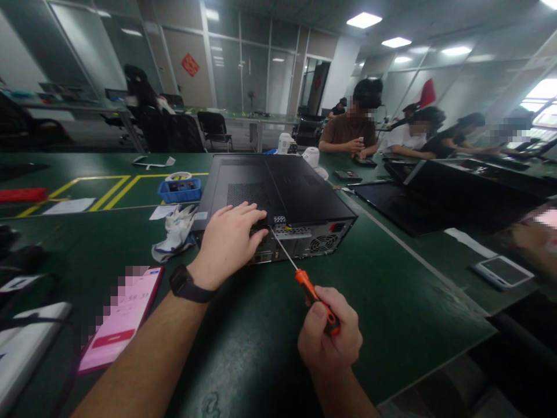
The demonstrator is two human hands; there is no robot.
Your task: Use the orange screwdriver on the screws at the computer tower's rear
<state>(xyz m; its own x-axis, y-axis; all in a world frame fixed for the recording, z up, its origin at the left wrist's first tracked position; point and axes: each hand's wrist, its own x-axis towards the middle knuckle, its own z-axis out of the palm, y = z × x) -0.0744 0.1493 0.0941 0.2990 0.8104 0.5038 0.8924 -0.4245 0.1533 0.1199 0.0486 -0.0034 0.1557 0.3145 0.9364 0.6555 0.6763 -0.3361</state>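
A black computer case [300, 186] lies flat on the green table [243, 325], its rear panel with a round fan grille facing me. My left hand [230, 238] rests on the case's near left edge, fingers spread on the top and the thumb at the rear edge. It holds nothing. My right hand [333, 331] is wrapped round the orange and black handle of a screwdriver [306, 283]. The screwdriver's shaft slants up to the left and its tip is at the case's rear upper edge, beside my left thumb; the exact contact point is too small to tell.
Left of the case are white gloves [176, 229], a blue bin [180, 190] and a pink-screened phone [122, 319]. On the right lie another open black case [461, 186] and a white device [505, 271]. Several people sit beyond the table.
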